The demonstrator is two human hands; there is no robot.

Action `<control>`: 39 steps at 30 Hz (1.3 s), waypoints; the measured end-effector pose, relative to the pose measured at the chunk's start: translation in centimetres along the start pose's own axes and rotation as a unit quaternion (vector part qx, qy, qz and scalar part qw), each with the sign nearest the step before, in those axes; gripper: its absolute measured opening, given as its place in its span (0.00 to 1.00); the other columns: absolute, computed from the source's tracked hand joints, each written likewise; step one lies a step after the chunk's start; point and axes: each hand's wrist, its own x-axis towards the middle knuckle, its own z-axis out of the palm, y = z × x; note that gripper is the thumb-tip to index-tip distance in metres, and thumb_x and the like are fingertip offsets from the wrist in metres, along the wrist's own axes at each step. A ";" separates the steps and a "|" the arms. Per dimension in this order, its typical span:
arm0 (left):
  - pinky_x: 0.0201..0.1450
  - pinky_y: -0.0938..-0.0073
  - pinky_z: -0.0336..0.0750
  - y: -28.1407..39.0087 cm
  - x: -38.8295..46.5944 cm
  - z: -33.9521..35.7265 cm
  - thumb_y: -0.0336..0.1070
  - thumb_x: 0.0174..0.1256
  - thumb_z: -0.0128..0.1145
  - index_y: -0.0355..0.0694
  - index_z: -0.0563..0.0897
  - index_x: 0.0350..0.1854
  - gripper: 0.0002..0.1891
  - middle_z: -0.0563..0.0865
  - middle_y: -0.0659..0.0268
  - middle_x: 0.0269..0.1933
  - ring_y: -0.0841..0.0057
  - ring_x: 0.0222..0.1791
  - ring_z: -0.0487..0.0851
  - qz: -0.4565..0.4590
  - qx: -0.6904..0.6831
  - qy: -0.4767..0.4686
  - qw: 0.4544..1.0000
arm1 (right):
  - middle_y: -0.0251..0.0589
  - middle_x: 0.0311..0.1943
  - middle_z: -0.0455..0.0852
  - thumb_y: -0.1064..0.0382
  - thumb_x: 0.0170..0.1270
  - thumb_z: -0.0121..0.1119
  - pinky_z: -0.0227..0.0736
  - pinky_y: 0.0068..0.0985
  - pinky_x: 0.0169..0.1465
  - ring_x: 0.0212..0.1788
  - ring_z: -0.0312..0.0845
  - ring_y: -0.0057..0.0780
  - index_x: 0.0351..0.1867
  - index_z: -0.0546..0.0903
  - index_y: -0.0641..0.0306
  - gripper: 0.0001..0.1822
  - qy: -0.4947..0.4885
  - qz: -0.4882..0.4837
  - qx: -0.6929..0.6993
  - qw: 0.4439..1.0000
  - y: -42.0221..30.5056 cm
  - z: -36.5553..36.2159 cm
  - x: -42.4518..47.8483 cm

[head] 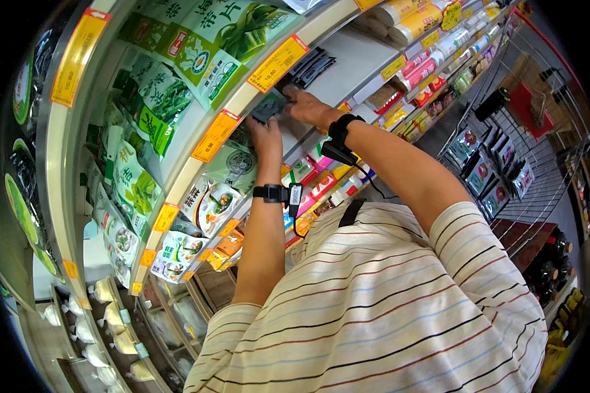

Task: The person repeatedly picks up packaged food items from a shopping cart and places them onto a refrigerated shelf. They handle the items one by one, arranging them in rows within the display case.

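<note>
My left hand (266, 141) reaches onto a supermarket shelf from below, its thumb and fingers at the lower edge of a dark flat packet (269, 107). The hand seems to pinch that packet. My right hand (305, 105) is bent over the same shelf, right beside the packet; its fingertips are partly hidden and blurred, so its grip is unclear. Just beyond it lies a row of dark packets (312, 68) on the white shelf board (356, 59). Pale green bags (232, 164) lie near my left hand on the same shelf. Both wrists wear black straps with small devices.
An upper shelf with orange price tags (278, 63) overhangs my hands and holds green seaweed bags (209, 64). Lower shelves carry rolled and bagged goods (420, 69). A wire shopping cart (531, 206) at right holds several dark packets (482, 172). Bagged goods (110, 314) stand at lower left.
</note>
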 end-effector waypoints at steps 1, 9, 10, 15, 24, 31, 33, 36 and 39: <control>0.71 0.59 0.61 0.7 -0.5 0.1 0.33 0.66 0.57 0.24 0.59 0.70 0.34 0.68 0.37 0.67 0.49 0.68 0.69 -0.006 -0.026 -0.016 1.000 | 0.63 0.59 0.77 0.63 0.60 0.53 0.66 0.33 0.67 0.63 0.73 0.53 0.64 0.71 0.74 0.29 0.009 -0.001 0.025 1.000 0.1 -0.3 -0.4; 0.47 0.75 0.79 12.3 -6.2 3.7 0.39 0.77 0.49 0.31 0.72 0.60 0.18 0.84 0.56 0.50 0.73 0.45 0.85 -0.108 -0.228 -0.226 0.941 | 0.44 0.40 0.86 0.64 0.70 0.52 0.83 0.26 0.41 0.36 0.87 0.30 0.46 0.78 0.68 0.10 0.036 0.042 0.378 0.924 0.5 -10.5 -9.9; 0.44 0.76 0.78 12.8 -6.6 4.5 0.41 0.77 0.50 0.32 0.73 0.60 0.19 0.84 0.58 0.48 0.73 0.44 0.85 -0.141 -0.235 -0.268 0.924 | 0.44 0.39 0.87 0.63 0.70 0.52 0.84 0.26 0.39 0.34 0.87 0.29 0.48 0.78 0.68 0.11 0.076 0.038 0.393 0.916 0.7 -12.8 -12.0; 0.39 0.79 0.77 15.9 -10.5 8.8 0.42 0.77 0.50 0.33 0.76 0.56 0.17 0.85 0.62 0.40 0.78 0.36 0.83 -0.196 -0.243 -0.385 0.869 | 0.45 0.41 0.86 0.60 0.71 0.55 0.82 0.28 0.45 0.39 0.85 0.30 0.50 0.77 0.68 0.14 0.333 0.104 0.363 0.864 6.8 -23.3 -22.6; 0.39 0.80 0.76 19.9 -13.5 16.4 0.41 0.78 0.48 0.35 0.77 0.55 0.15 0.85 0.64 0.39 0.81 0.35 0.82 -0.235 -0.197 -0.476 0.824 | 0.50 0.36 0.78 0.64 0.65 0.59 0.83 0.43 0.38 0.33 0.78 0.40 0.51 0.73 0.73 0.17 0.620 0.408 0.422 0.521 34.5 -26.3 -48.4; 0.39 0.80 0.77 20.7 -16.0 20.1 0.40 0.78 0.48 0.36 0.78 0.56 0.15 0.86 0.63 0.40 0.81 0.35 0.83 -0.275 -0.131 -0.502 0.810 | 0.67 0.63 0.69 0.58 0.68 0.59 0.83 0.44 0.40 0.51 0.81 0.59 0.71 0.64 0.66 0.32 0.624 0.491 0.469 0.387 41.0 -21.6 -54.7; 0.38 0.79 0.77 20.6 -16.7 21.0 0.41 0.78 0.48 0.35 0.77 0.56 0.15 0.86 0.62 0.40 0.80 0.35 0.84 -0.289 -0.125 -0.507 0.803 | 0.67 0.58 0.71 0.59 0.71 0.56 0.85 0.41 0.39 0.46 0.82 0.56 0.73 0.60 0.64 0.33 0.629 0.472 0.504 0.356 42.0 -21.2 -55.1; 0.38 0.79 0.78 20.4 -17.2 21.9 0.41 0.78 0.48 0.35 0.77 0.55 0.16 0.86 0.62 0.40 0.79 0.34 0.84 -0.299 -0.110 -0.512 0.798 | 0.62 0.45 0.77 0.61 0.72 0.54 0.85 0.36 0.35 0.37 0.84 0.54 0.73 0.56 0.65 0.32 0.683 0.404 0.522 0.311 42.0 -21.2 -54.2; 0.38 0.79 0.78 20.1 -17.6 22.2 0.42 0.78 0.48 0.35 0.77 0.55 0.16 0.86 0.62 0.40 0.79 0.34 0.84 -0.303 -0.109 -0.516 0.794 | 0.63 0.47 0.76 0.62 0.73 0.52 0.87 0.36 0.37 0.38 0.84 0.54 0.68 0.58 0.72 0.28 0.685 0.381 0.551 0.286 42.1 -20.9 -54.3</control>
